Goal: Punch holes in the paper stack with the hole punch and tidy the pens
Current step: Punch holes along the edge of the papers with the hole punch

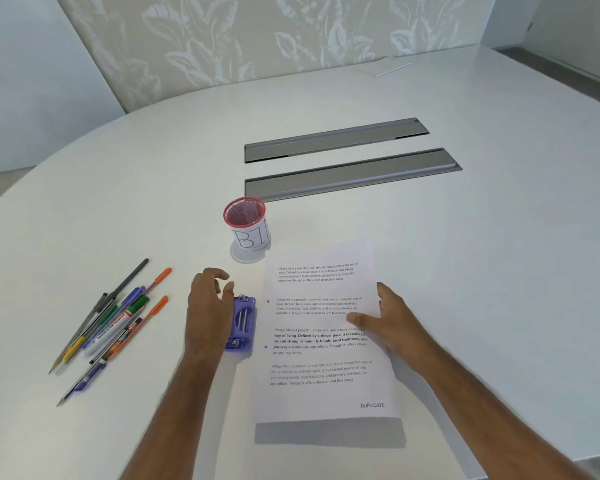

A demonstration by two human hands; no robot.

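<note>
While the right hand [392,323] lies flat, fingers spread, on the printed white paper stack [323,334] (two holes along its left edge) | left hand [208,306], fingers loosely parted, rests on the purple plastic hole punch [243,323] beside it | loose coloured pens [111,323] lie left.

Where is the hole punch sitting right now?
In the head view, the purple hole punch lies on the white table, against the paper stack's left edge, beside the left hand, with the pens further left.
</note>
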